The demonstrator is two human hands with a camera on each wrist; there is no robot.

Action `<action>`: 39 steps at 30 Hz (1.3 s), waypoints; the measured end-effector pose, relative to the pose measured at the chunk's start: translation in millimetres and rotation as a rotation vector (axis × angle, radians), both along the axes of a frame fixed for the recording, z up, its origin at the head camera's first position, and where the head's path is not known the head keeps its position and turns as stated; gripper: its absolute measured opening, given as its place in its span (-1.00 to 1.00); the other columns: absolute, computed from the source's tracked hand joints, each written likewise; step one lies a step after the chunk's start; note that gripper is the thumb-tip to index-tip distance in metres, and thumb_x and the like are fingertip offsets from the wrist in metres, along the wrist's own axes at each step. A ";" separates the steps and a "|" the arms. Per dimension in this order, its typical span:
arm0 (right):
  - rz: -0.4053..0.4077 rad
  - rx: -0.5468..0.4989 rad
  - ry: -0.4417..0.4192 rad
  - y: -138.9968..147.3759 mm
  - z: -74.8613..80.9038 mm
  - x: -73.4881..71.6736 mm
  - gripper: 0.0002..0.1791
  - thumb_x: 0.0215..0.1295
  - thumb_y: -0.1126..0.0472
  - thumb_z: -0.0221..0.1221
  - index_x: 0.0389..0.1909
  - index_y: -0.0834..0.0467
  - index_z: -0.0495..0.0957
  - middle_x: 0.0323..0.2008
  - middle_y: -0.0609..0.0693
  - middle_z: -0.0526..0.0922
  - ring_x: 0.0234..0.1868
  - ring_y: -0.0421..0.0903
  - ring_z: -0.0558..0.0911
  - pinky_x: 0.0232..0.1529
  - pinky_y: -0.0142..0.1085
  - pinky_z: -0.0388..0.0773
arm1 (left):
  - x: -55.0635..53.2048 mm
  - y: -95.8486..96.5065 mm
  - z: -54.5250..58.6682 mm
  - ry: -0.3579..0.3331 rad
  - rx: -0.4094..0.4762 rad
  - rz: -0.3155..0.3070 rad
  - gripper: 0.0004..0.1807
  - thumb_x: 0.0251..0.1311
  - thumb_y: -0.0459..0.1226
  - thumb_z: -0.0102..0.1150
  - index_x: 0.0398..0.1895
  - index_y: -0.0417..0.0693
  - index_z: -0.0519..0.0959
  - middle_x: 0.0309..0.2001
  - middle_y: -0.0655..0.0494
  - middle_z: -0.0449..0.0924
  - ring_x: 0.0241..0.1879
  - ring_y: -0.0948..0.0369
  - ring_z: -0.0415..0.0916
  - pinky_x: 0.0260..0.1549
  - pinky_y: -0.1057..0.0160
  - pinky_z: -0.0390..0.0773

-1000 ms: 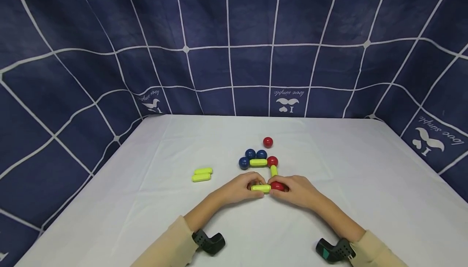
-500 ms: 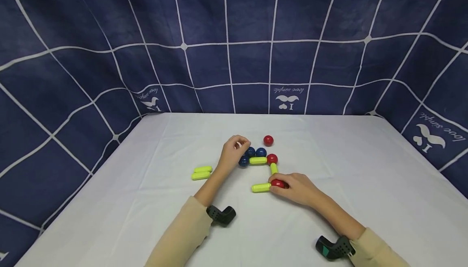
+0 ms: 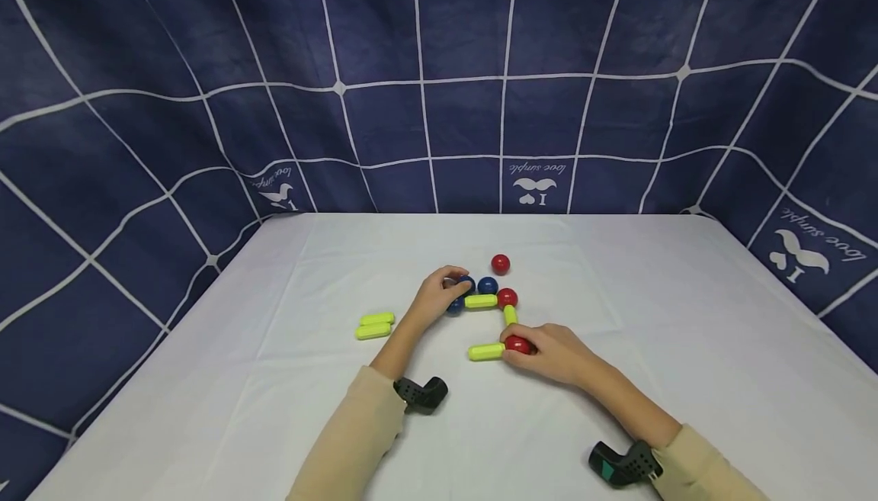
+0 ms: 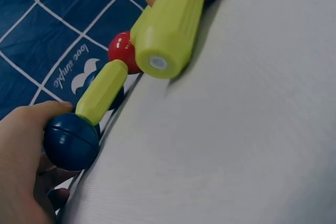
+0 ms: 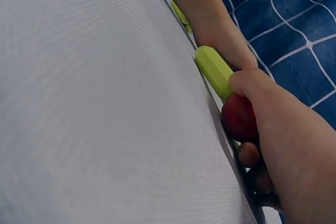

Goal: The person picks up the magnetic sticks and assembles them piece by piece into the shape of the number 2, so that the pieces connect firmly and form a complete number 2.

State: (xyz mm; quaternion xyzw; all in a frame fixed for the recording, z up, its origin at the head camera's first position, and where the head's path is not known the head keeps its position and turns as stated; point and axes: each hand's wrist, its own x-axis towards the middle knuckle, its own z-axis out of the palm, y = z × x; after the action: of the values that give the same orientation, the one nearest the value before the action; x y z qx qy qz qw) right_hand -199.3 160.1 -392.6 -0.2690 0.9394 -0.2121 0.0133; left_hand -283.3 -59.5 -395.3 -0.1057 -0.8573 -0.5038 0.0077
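Note:
My right hand (image 3: 552,354) grips a red ball (image 3: 517,345) between thumb and fingers. A yellow-green rod (image 3: 485,352) sticks out leftward from that ball, and another rod (image 3: 510,314) runs away from it to a second red ball (image 3: 507,298). From there a further rod (image 3: 481,301) reaches left to a blue ball (image 4: 71,141). Just behind that ball, my left hand (image 3: 434,297) has thumb and fingers around another blue ball (image 3: 468,283), partly hidden by them. A third blue ball (image 3: 488,285) sits close by on the right.
A single red ball (image 3: 501,264) lies farther back on the white-covered table (image 3: 617,272). Two loose yellow-green rods, a rear one (image 3: 377,318) and a front one (image 3: 373,331), lie side by side at left. A dark blue checked cloth (image 3: 466,120) hangs behind.
My left hand has left the front rod, gone away and to the left, and come down onto a blue ball. The right hand has stayed on its red ball.

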 end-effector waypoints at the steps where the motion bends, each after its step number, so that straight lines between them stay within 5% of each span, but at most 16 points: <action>1: 0.004 0.002 0.001 0.0 -0.3 0.2 -0.78 0.15 -0.15 0.11 -0.22 -0.20 0.48 -0.54 -0.28 0.50 -0.49 -0.31 0.38 -0.46 -0.45 0.30 | 1.0 -0.6 -0.3 -0.001 -0.001 0.004 -0.67 0.17 -0.13 0.10 -0.02 -0.02 0.51 0.02 -0.03 0.50 -0.15 0.13 0.44 -0.12 0.18 0.42; 10: -0.002 0.019 0.019 -2.1 1.2 1.9 -0.78 0.15 -0.10 0.12 -0.18 -0.20 0.50 -0.54 -0.28 0.51 -0.52 -0.32 0.37 -0.47 -0.46 0.29 | 0.4 -5.0 -1.3 0.036 0.053 0.062 -0.67 0.15 -0.16 0.12 -0.04 -0.07 0.50 -0.08 -0.06 0.51 -0.24 0.18 0.45 -0.26 0.30 0.41; 17: -0.019 0.028 0.024 -4.0 3.1 3.7 -0.80 0.16 -0.06 0.11 -0.19 -0.19 0.50 -0.54 -0.27 0.50 -0.52 -0.30 0.36 -0.47 -0.45 0.27 | 4.1 -7.1 16.5 0.103 0.161 0.196 -0.65 0.09 -0.17 0.19 -0.05 -0.09 0.55 -0.19 -0.02 0.41 -0.28 0.19 0.35 -0.36 0.37 0.36; 25: -0.032 0.014 0.011 -4.2 1.6 4.7 -0.80 0.17 -0.06 0.10 -0.18 -0.19 0.49 -0.53 -0.25 0.50 -0.51 -0.28 0.35 -0.45 -0.43 0.26 | 32.0 -0.4 37.2 0.140 0.091 -0.009 -0.65 0.10 -0.15 0.19 -0.03 -0.04 0.55 -0.12 0.00 0.39 -0.21 0.17 0.38 -0.23 0.33 0.38; 39: -0.080 -0.008 -0.042 -5.8 0.4 5.1 -0.78 0.17 -0.06 0.11 -0.14 -0.22 0.47 -0.47 -0.21 0.47 -0.43 -0.21 0.37 -0.43 -0.39 0.27 | 70.4 -30.9 7.0 0.008 -0.013 -0.230 -0.66 0.07 -0.13 0.24 -0.08 -0.01 0.53 -0.16 0.02 0.41 -0.24 0.22 0.37 -0.25 0.37 0.40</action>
State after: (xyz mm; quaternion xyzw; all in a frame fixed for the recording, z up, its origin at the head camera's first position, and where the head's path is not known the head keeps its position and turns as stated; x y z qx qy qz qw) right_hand -194.2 154.2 -392.3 -0.2268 0.9480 -0.2220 0.0235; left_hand -212.9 -90.3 -388.3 -0.2054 -0.8428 -0.4953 -0.0472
